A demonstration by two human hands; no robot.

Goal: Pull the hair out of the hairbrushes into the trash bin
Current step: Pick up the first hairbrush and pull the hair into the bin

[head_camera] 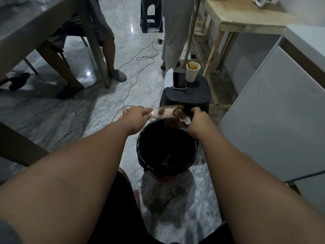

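While the left hand [136, 115] grips the pink hairbrush [164, 112] over the black-lined trash bin [144, 152], its handle's totally buried in the fist. Right hand [197, 118] pinches a brown hair clump [177, 113] at the brush tip, hiding something white; black stool [186, 98] with phone [179, 80] and cup [192, 72] sits just behind.

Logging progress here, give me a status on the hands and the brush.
Left hand grips pink hairbrush by its handle. Right hand pinching brown hair clump at brush tip. Both above trash bin. Nothing blocking.
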